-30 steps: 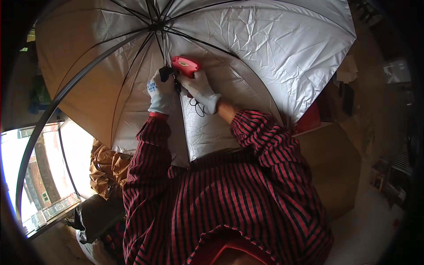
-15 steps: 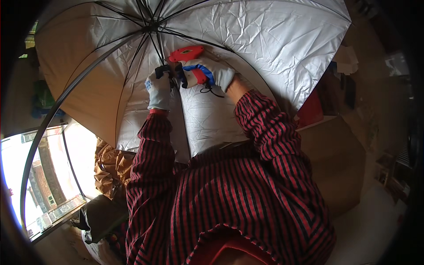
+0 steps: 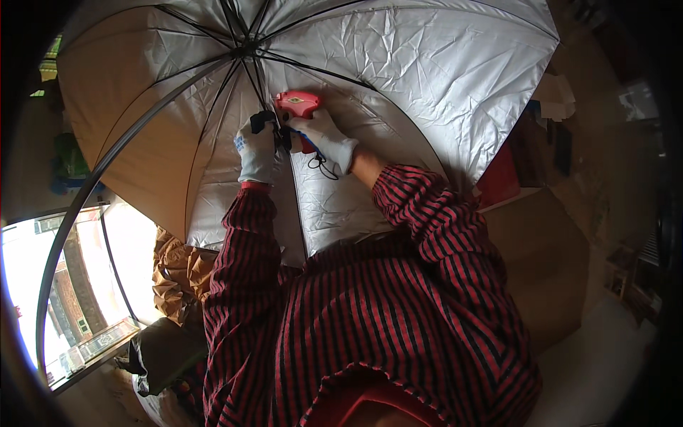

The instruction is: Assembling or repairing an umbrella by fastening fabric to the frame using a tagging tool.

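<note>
A large open umbrella (image 3: 398, 50) lies with its silver inner side toward me, its dark ribs meeting at a hub (image 3: 245, 50). My left hand (image 3: 256, 151), in a white glove with dark fingertips, is closed at a dark rib of the umbrella. Just to its right, my gloved right hand (image 3: 326, 136) is wrapped round a red pistol-shaped tagging gun (image 3: 297, 103) with a blue part at its grip. A thin black cord loop (image 3: 321, 167) hangs from the gun. Its front end is close to the left fingertips; the exact contact point is hidden.
The umbrella's long dark shaft (image 3: 107, 153) curves down on the left. Crumpled brown paper (image 3: 174, 274) and a dark bag (image 3: 167, 352) lie at the lower left, beside a bright opening (image 3: 78, 285). A brown cardboard sheet (image 3: 541, 270) and a red box (image 3: 501, 174) are at the right.
My right hand and the tagging gun have turned and shifted slightly down and left, closer to my left hand. The left hand has stayed nearly in place at the rib.
</note>
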`<state>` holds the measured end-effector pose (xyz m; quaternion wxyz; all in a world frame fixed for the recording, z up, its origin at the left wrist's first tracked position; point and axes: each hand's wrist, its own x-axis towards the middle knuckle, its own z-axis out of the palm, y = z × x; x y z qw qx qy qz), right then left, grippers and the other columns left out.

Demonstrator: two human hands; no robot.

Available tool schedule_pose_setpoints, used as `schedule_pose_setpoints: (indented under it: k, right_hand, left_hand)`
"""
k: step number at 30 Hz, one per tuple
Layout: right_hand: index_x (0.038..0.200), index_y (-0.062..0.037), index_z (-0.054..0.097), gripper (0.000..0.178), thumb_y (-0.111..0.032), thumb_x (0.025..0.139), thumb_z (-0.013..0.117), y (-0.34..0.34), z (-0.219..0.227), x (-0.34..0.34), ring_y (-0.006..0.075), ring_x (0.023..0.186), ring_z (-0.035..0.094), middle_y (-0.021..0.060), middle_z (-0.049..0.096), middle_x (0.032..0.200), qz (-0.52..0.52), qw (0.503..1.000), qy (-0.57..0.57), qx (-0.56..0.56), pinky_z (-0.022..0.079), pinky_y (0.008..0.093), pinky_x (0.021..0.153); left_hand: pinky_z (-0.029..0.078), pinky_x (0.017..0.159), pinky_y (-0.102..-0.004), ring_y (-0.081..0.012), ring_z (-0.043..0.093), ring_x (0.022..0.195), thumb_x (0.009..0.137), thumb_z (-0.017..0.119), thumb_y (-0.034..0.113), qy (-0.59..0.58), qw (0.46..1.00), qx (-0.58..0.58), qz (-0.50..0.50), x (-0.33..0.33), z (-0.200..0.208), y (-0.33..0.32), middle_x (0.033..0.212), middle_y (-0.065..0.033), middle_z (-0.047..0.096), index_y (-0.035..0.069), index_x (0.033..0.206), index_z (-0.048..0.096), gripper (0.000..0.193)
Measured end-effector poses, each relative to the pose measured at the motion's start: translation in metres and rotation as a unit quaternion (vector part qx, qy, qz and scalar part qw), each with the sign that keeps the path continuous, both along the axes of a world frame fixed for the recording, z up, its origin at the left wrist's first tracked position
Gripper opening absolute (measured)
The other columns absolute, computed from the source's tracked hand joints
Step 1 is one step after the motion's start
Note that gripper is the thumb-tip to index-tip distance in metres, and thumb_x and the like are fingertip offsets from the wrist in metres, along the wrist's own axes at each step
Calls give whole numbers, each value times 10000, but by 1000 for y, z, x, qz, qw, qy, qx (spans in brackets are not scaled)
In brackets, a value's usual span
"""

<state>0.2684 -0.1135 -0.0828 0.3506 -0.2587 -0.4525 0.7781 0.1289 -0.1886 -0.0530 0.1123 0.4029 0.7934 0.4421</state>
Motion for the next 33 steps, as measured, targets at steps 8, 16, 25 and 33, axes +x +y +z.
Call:
schedule_pose_setpoints:
  k: [8, 16, 25, 33]
  right_hand:
    - [1129, -23, 617, 325, -98, 817, 667, 11, -7, 6, 117, 904, 606, 30, 660, 1007, 58, 996, -60, 33, 486, 265, 799]
    - [1158, -15, 620, 387, -89, 784, 680, 51, -32, 28, 201, 1117, 599, 91, 633, 1223, 125, 905, 86, 397, 452, 305, 976]
    - [1092, -34, 641, 270, -165, 860, 599, 53, -1, 40, 222, 1049, 620, 86, 675, 1084, -1, 815, 25, 579, 455, 331, 948]
    - [1016, -39, 635, 216, -166, 841, 626, 38, -9, 7, 167, 882, 642, 54, 682, 967, 321, 895, 186, -246, 489, 293, 840]
  left_hand:
    - [494, 593, -339, -188, 649, 629, 835, 627, 167, 15, 999, 13, 26, 3, -4, 2, 714, -117, 682, 53, 911, 721, 166]
    - [485, 579, -317, -147, 618, 611, 847, 625, 153, -33, 999, 24, -1, -1, -3, -5, 699, -87, 677, 39, 925, 721, 168]
    - [464, 517, -280, -113, 596, 593, 871, 615, 147, -94, 995, 21, 2, 10, 12, -7, 708, -43, 666, 15, 921, 713, 172]
    - [453, 512, -271, -104, 594, 606, 863, 616, 136, -67, 997, 31, -16, 8, 8, -4, 708, -56, 673, 14, 931, 716, 172]
